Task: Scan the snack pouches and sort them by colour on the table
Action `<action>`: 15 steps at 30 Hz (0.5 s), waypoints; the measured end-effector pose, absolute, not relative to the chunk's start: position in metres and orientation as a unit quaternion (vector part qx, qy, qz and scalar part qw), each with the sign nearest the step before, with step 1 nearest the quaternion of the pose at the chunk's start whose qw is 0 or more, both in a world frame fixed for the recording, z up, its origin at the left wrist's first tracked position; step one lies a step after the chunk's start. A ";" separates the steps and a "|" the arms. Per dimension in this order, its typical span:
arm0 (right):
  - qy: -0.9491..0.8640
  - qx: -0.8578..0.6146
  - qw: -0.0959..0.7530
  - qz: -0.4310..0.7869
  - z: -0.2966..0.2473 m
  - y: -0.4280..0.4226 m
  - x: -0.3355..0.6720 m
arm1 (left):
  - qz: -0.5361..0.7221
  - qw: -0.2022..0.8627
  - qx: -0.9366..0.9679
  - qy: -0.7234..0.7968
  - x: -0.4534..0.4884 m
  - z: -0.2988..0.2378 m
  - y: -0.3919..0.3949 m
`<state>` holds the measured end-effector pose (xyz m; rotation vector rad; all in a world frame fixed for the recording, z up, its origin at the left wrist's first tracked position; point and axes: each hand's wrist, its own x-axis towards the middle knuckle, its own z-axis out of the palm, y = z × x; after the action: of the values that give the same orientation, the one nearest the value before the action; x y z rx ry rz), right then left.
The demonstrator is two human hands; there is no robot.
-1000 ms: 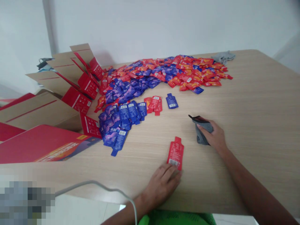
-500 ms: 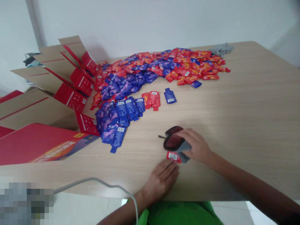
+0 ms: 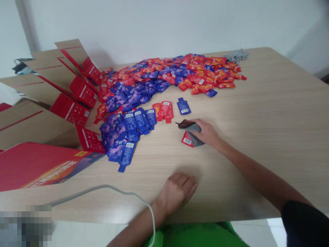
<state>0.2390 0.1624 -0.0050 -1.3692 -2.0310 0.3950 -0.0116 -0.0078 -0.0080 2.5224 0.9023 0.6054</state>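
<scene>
My right hand (image 3: pixel 205 132) is closed round a grey cloth (image 3: pixel 196 137) with a dark edge and a dark red inner side. A red sachet (image 3: pixel 187 139) with a barcode label sticks out from under the cloth; whether my fingers grip it too I cannot tell. Nearer the table's front edge, my left hand (image 3: pixel 178 190) is closed, its fingers curled under, and nothing shows in it. A single blue spouted sachet (image 3: pixel 184 106) lies beyond my right hand. To its left are a few red sachets (image 3: pixel 164 109) and a group of overlapping blue sachets (image 3: pixel 130 125).
A long heap of red and blue sachets (image 3: pixel 164 73) runs along the back of the table (image 3: pixel 257 137). Open red cartons (image 3: pixel 43 164) stand at the left. Another grey cloth (image 3: pixel 238 55) lies at the far back. A grey cable (image 3: pixel 108 186) crosses the front left.
My right hand has moved away from me with the cloth, and the red sachet has shifted along with it. My left hand has come off the sachet and curled closed.
</scene>
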 end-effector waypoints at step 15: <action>-0.794 -0.549 0.235 0.119 -0.030 0.134 0.230 | 0.190 0.106 0.905 0.365 -0.002 -0.020 0.033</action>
<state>0.2304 0.1340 -0.0303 -1.5057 -2.1778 0.3270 -0.0016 0.0330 -0.0204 2.6675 1.0750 0.5588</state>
